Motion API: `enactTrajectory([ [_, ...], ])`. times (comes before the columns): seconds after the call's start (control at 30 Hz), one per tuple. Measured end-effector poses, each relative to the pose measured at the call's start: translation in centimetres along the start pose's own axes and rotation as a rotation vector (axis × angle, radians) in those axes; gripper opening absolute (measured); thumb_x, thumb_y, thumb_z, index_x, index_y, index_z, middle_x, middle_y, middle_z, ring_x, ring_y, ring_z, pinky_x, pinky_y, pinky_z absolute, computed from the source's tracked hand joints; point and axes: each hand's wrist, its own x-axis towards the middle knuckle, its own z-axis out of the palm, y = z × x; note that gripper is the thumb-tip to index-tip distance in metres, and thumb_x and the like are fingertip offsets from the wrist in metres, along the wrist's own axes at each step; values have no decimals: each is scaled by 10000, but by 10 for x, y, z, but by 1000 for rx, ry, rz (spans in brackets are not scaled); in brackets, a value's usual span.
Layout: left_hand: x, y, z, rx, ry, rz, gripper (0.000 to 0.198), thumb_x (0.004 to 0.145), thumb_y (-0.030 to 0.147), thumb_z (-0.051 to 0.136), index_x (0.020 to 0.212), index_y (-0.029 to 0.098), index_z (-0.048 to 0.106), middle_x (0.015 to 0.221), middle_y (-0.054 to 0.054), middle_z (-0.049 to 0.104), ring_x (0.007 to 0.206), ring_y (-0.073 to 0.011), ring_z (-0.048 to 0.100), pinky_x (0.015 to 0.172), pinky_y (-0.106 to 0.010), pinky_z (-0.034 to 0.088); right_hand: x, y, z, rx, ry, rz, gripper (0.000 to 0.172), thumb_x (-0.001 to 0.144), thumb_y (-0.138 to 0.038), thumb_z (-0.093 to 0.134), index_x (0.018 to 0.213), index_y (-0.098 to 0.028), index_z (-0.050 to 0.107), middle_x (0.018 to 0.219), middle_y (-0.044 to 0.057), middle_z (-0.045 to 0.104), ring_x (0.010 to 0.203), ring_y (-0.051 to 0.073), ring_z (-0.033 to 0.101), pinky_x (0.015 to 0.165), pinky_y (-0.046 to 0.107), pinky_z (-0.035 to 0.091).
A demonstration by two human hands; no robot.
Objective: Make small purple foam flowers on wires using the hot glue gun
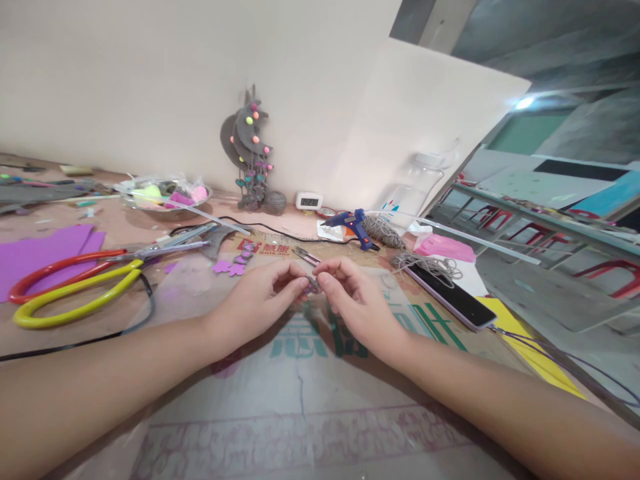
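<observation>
Over the plastic-covered tabletop, my left hand (pixel 267 293) and my right hand (pixel 353 293) come close together, fingertips pinched. Between them is a small grey piece (pixel 313 285), gripped from both sides; its exact kind is mostly hidden by the fingers. Just beyond the fingertips lies a small metal-tipped tool (pixel 306 256). Several purple flower-shaped cutouts (pixel 231 268) lie to the left of my left hand, with small grey pieces among them. A blue glue gun (pixel 350 223) rests behind my right hand, next to a bundle of grey yarn (pixel 384 232).
Scissors with red and yellow handles (pixel 75 287) and purple sheets (pixel 50 257) lie left. Behind stand a bowl of craft bits (pixel 165 212), a grey moon ornament (pixel 250 143), a small clock (pixel 309 201) and a clear bottle (pixel 413 190). A phone (pixel 450 293) lies right.
</observation>
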Motion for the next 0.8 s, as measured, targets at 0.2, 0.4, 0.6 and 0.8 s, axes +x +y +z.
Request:
enactTrajectory([
  [0.2, 0, -3, 1, 40, -13, 35, 171, 884, 253, 443, 818, 181, 584, 755, 18, 606, 705, -114, 558, 654, -222, 428, 1, 1, -1, -162, 20, -42, 132, 846, -323, 524, 842, -199, 568, 649, -28, 536, 546, 93, 453, 508, 222, 367],
  [0.4, -1, -6, 2, 22, -26, 23, 167, 878, 270, 450, 832, 187, 587, 767, 11, 621, 721, -127, 571, 662, -240, 442, 2, 2, 0, -158, 26, -32, 121, 846, -308, 511, 820, -198, 554, 644, -30, 530, 549, 94, 459, 516, 223, 377],
  [0.6, -1, -4, 2, -25, 2, 10, 143, 867, 270, 475, 895, 181, 584, 824, -6, 628, 754, -133, 581, 693, -251, 459, 3, 6, 1, -29, -6, 9, 128, 853, -321, 505, 838, -198, 539, 723, -11, 569, 615, 107, 516, 564, 232, 413],
  [0.8, -1, -5, 2, -22, -5, 3, 170, 874, 292, 451, 849, 175, 572, 794, -11, 613, 731, -137, 574, 661, -251, 461, 3, 6, 1, 39, -35, 18, 130, 850, -329, 516, 835, -202, 537, 724, -19, 555, 630, 105, 512, 582, 232, 414],
])
